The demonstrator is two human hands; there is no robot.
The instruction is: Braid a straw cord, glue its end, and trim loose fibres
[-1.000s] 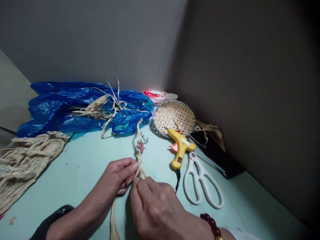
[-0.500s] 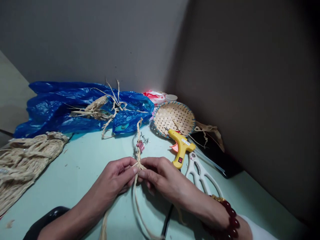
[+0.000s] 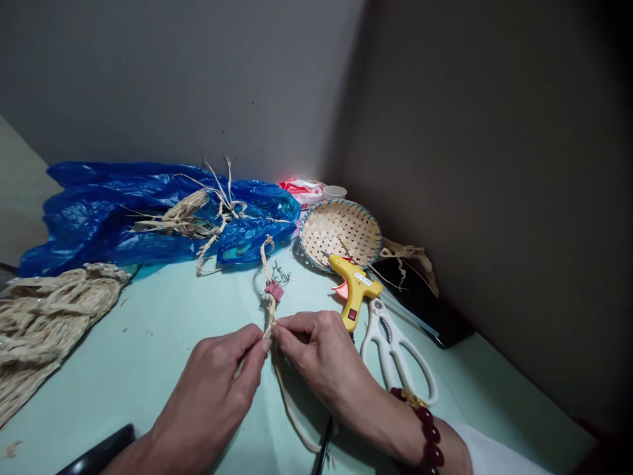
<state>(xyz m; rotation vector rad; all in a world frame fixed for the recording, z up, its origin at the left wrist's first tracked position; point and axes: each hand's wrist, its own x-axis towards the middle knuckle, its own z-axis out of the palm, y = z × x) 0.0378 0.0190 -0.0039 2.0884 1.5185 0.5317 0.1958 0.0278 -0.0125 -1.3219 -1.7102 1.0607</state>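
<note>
A thin tan braid of dry plant fibre (image 3: 271,307) runs up the table between my hands, its far end curled over. My left hand (image 3: 217,379) pinches a loose strand at the braid's lower end. Thumb and index finger of my right hand (image 3: 321,356) are pinched on the braid at the same spot. Another long strand (image 3: 289,402) hangs down from there toward me. Beside the braid, above my fingers, sit a small pink piece (image 3: 274,290) and a tangle of thin dark wire or pins (image 3: 281,272).
A yellow glue gun (image 3: 353,287) and white scissors (image 3: 390,343) lie right of my right hand. Behind are a woven basket (image 3: 341,227) and a blue plastic bag (image 3: 113,204) with loose fibre. A thick braided piece (image 3: 59,310) lies at left, a black flat object (image 3: 445,323) at right.
My left hand has drawn down and left with a strand, opening a small gap between the hands. My right hand stays at the braid. The view has shifted slightly.
</note>
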